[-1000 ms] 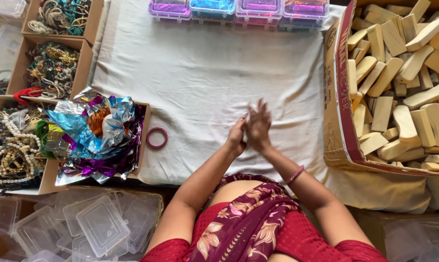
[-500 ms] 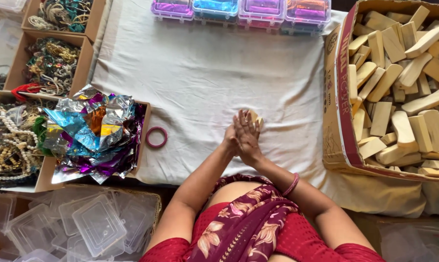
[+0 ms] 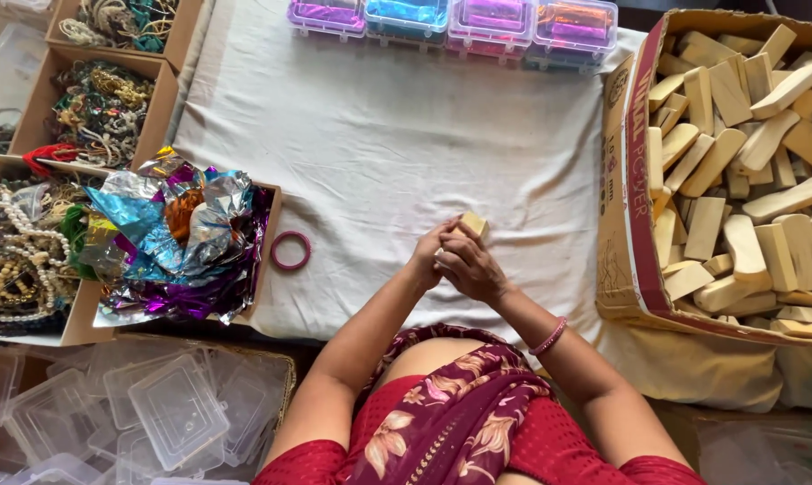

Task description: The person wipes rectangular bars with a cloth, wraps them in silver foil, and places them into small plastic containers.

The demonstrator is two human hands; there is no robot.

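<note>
Both hands meet over the front middle of the white cloth (image 3: 397, 135). My right hand (image 3: 472, 268) wraps over a small pale wooden block (image 3: 473, 223), whose top end sticks out above the fingers. My left hand (image 3: 427, 256) presses against the block's left side, fingers curled around it. A pink bangle (image 3: 290, 250) lies flat on the cloth, a short way left of my hands.
A cardboard box of wooden blocks (image 3: 747, 171) stands at the right. A box of crumpled shiny foil sheets (image 3: 177, 238) sits left, with boxes of beads and bangles (image 3: 15, 260) beyond. Coloured plastic cases (image 3: 451, 20) line the far edge. Clear plastic boxes (image 3: 154, 413) are stacked at lower left.
My palms, pressed together and raised a second ago, have dropped slightly and now clasp the wooden block, whose end shows above the fingers.
</note>
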